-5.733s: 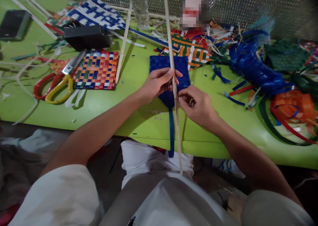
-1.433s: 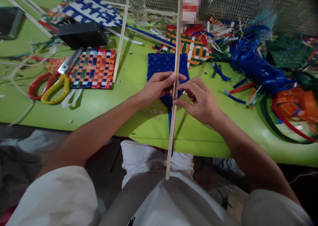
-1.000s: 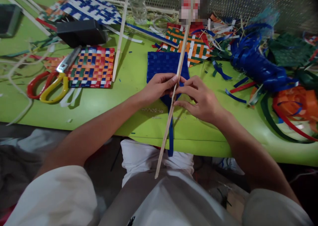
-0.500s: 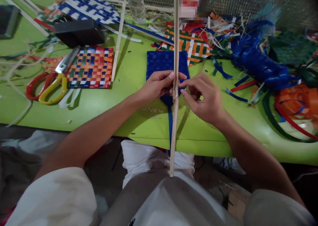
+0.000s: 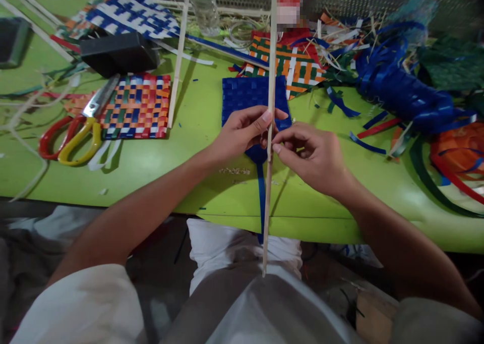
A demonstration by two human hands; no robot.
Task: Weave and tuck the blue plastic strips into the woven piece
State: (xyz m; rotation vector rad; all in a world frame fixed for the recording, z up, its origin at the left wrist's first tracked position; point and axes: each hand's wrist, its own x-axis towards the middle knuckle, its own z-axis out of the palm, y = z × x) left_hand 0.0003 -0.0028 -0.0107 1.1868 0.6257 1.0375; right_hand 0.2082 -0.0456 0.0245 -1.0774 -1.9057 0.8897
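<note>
A long pale wooden strip [image 5: 267, 197] stands nearly upright in front of me, its lower end near my shirt. My left hand [image 5: 247, 129] is closed round the strip, thumb on its near side. My right hand [image 5: 308, 150] pinches at the strip just below, thumb and forefinger together at a joint or notch; whether it also holds something small is hidden. Behind the hands a blue woven piece [image 5: 242, 94] lies on the table, with a blue band [image 5: 261, 197] hanging down over the front edge.
Red-and-yellow scissors [image 5: 91, 127] lie on a multicoloured woven square [image 5: 139, 107] at left, near a black box [image 5: 119, 54]. Behind stands a clear bottle [image 5: 204, 6]. Blue ribbon bundles [image 5: 408, 89] and scraps lie at right on the green table [image 5: 151, 182].
My right hand has closed in on the strip, its thumb and forefinger now nearer each other and slightly lower. The strip leans a little differently, and the view has shifted slightly.
</note>
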